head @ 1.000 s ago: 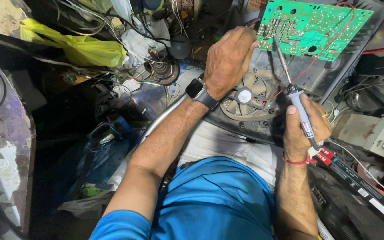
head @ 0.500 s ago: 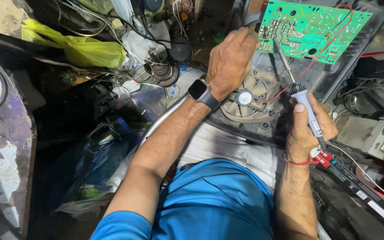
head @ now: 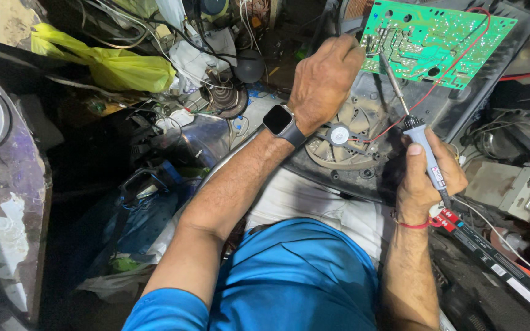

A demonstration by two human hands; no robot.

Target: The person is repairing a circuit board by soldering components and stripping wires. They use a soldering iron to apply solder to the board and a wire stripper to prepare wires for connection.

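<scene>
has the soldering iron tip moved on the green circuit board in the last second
No. The soldering iron tip stays at the lower left part of the green circuit board, in the right hand; the left hand stays at the board's left edge.

A green circuit board is lying tilted, solder side up, at the top right, a red wire looping across it. A grey-handled soldering iron is slanting upward, its thin tip touching the board's lower left area.

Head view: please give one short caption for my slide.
Right hand holds soldering iron to green circuit board; left hand steadies the board's edge.
</scene>
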